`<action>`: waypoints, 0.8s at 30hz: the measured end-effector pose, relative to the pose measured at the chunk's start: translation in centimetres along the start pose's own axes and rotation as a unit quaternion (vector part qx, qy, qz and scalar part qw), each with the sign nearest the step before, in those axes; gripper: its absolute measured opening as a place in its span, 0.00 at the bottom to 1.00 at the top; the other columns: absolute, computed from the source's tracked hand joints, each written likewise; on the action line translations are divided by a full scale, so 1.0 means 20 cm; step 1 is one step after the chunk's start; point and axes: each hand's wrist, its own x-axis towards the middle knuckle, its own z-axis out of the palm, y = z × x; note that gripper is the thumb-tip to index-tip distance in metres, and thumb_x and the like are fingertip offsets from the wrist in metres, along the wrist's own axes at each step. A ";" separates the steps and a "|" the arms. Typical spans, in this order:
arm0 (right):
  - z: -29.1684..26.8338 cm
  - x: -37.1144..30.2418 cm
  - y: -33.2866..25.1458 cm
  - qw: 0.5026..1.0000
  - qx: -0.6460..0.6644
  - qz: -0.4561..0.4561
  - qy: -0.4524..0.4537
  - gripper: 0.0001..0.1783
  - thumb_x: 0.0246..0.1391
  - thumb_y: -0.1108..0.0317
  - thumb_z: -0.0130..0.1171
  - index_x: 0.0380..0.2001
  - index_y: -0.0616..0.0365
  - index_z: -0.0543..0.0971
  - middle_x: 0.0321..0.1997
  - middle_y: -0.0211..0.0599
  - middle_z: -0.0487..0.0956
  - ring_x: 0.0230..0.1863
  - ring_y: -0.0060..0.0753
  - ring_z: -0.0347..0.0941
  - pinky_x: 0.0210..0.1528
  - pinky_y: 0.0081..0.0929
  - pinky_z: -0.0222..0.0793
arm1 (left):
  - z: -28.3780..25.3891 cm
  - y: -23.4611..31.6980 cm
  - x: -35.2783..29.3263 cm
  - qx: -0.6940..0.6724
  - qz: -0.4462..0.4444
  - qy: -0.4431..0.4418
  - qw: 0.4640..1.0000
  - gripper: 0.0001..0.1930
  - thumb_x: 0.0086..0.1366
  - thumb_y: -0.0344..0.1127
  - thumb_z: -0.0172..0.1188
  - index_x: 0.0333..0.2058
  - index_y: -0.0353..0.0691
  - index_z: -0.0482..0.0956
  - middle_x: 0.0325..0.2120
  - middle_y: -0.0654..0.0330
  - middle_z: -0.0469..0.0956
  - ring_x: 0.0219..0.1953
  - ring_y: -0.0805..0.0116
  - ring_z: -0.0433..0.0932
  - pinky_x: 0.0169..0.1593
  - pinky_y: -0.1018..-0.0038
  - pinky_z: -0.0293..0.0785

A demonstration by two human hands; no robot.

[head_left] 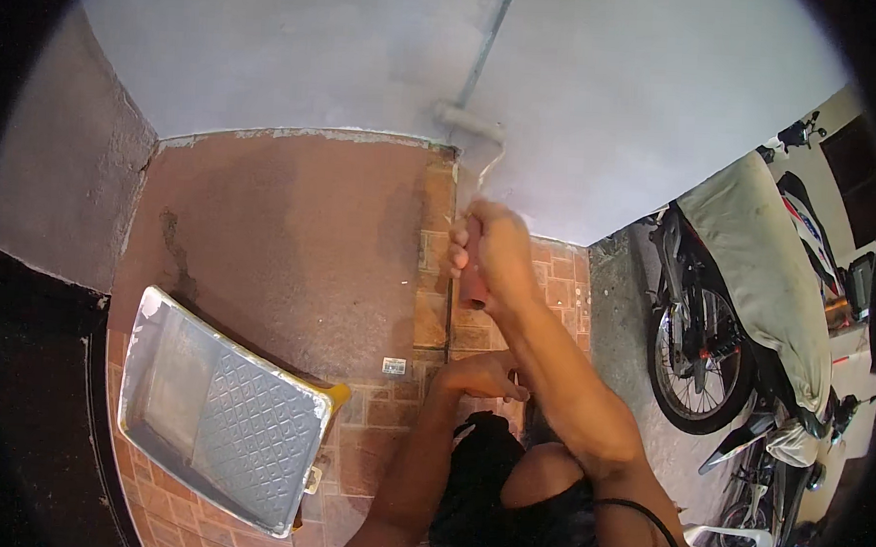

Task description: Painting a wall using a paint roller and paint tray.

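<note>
My right hand (498,247) is wrapped round the reddish handle of a paint roller (472,123). The roller's pale sleeve touches the lower part of a light grey wall (640,116), beside a darker line running up it. My left hand (487,375) hangs just above my knees, its fingers loosely apart and partly hidden, with nothing seen in them. On the floor to the left lies a paint tray (261,417) with a ridged slope, coated in grey paint and seated in a yellow-edged holder.
A brownish floor slab (293,238) meets brick-patterned tiles (371,456). At the right stand a motorcycle (703,358) under a pale cover (751,258) and a white plastic chair (734,546). A dark panel (32,383) edges the left side. A small label (394,366) lies on the floor.
</note>
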 end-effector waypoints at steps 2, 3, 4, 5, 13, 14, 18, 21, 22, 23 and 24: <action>0.00 -0.03 -0.02 0.999 0.016 -0.027 -0.025 0.10 0.62 0.61 0.45 0.32 0.57 0.65 0.18 0.32 0.65 0.13 0.26 0.59 0.15 0.28 0.57 | 0.01 -0.01 0.00 -0.007 0.017 -0.003 1.000 0.18 0.56 0.32 0.65 0.46 0.34 0.77 0.36 0.60 0.79 0.38 0.72 0.74 0.41 0.71 0.72; 0.01 -0.03 -0.01 0.999 0.007 -0.029 -0.019 0.10 0.62 0.61 0.45 0.32 0.57 0.66 0.18 0.32 0.65 0.13 0.26 0.59 0.15 0.28 0.58 | 0.01 -0.06 0.00 -0.028 0.031 0.008 0.999 0.18 0.56 0.32 0.65 0.45 0.33 0.77 0.36 0.60 0.79 0.38 0.72 0.74 0.41 0.72 0.72; 0.01 -0.03 0.00 0.999 -0.002 -0.032 -0.013 0.10 0.62 0.61 0.45 0.32 0.57 0.66 0.18 0.32 0.66 0.13 0.26 0.60 0.14 0.28 0.58 | 0.00 -0.07 0.01 -0.048 0.045 0.017 0.998 0.18 0.56 0.32 0.64 0.45 0.33 0.77 0.36 0.59 0.80 0.39 0.72 0.74 0.42 0.72 0.72; 0.01 -0.02 0.01 0.999 -0.002 -0.033 -0.013 0.10 0.62 0.61 0.45 0.32 0.57 0.66 0.18 0.32 0.66 0.13 0.26 0.60 0.14 0.28 0.58 | 0.00 -0.08 0.01 -0.049 0.045 0.017 0.998 0.18 0.56 0.32 0.64 0.45 0.33 0.77 0.36 0.59 0.80 0.39 0.72 0.74 0.42 0.72 0.72; 0.00 0.13 0.16 0.997 -0.028 0.050 0.042 0.09 0.61 0.64 0.44 0.30 0.58 0.65 0.18 0.34 0.65 0.13 0.28 0.61 0.15 0.29 0.59 | 0.02 -0.01 0.00 0.040 0.010 0.020 0.999 0.17 0.56 0.32 0.64 0.44 0.33 0.78 0.36 0.59 0.80 0.38 0.72 0.74 0.41 0.72 0.72; 0.00 0.13 0.16 0.997 -0.029 0.051 0.041 0.09 0.61 0.64 0.44 0.30 0.58 0.65 0.18 0.34 0.65 0.13 0.28 0.61 0.15 0.29 0.59 | 0.02 0.01 0.00 0.051 0.006 0.021 0.998 0.17 0.56 0.32 0.64 0.44 0.33 0.78 0.36 0.59 0.80 0.38 0.72 0.74 0.41 0.72 0.72; -0.03 0.11 0.11 0.999 -0.018 0.025 0.011 0.08 0.60 0.65 0.44 0.29 0.57 0.65 0.19 0.34 0.66 0.13 0.29 0.61 0.15 0.30 0.58 | 0.00 0.10 -0.05 0.082 -0.008 0.035 0.996 0.16 0.55 0.32 0.64 0.43 0.33 0.78 0.35 0.60 0.80 0.37 0.72 0.74 0.41 0.72 0.73; -0.05 0.10 0.11 0.999 -0.038 0.019 0.029 0.08 0.59 0.65 0.45 0.29 0.57 0.65 0.19 0.34 0.66 0.13 0.29 0.61 0.15 0.30 0.58 | 0.01 0.21 -0.06 0.121 -0.009 0.031 0.992 0.16 0.55 0.33 0.65 0.42 0.33 0.79 0.35 0.60 0.80 0.36 0.73 0.74 0.41 0.72 0.73; -0.02 0.10 0.13 0.997 -0.041 0.036 0.049 0.08 0.59 0.65 0.45 0.29 0.57 0.65 0.19 0.34 0.66 0.13 0.28 0.61 0.15 0.30 0.57 | 0.01 0.23 -0.09 0.137 -0.015 0.036 0.990 0.15 0.55 0.33 0.65 0.41 0.33 0.79 0.34 0.60 0.80 0.36 0.73 0.75 0.41 0.72 0.73; -0.02 0.11 0.14 0.997 -0.039 0.035 0.050 0.08 0.59 0.65 0.45 0.29 0.57 0.65 0.19 0.34 0.66 0.13 0.28 0.61 0.15 0.30 0.57 | 0.01 0.19 -0.08 0.138 -0.016 0.034 0.990 0.15 0.55 0.33 0.65 0.41 0.33 0.79 0.34 0.60 0.80 0.36 0.73 0.75 0.41 0.72 0.73; -0.02 0.12 0.14 0.998 -0.039 0.038 0.025 0.08 0.58 0.65 0.45 0.29 0.57 0.65 0.19 0.33 0.66 0.13 0.28 0.61 0.15 0.30 0.58 | 0.00 0.09 -0.05 0.111 -0.004 0.026 0.994 0.15 0.55 0.34 0.65 0.41 0.33 0.79 0.33 0.60 0.80 0.35 0.73 0.74 0.40 0.73 0.73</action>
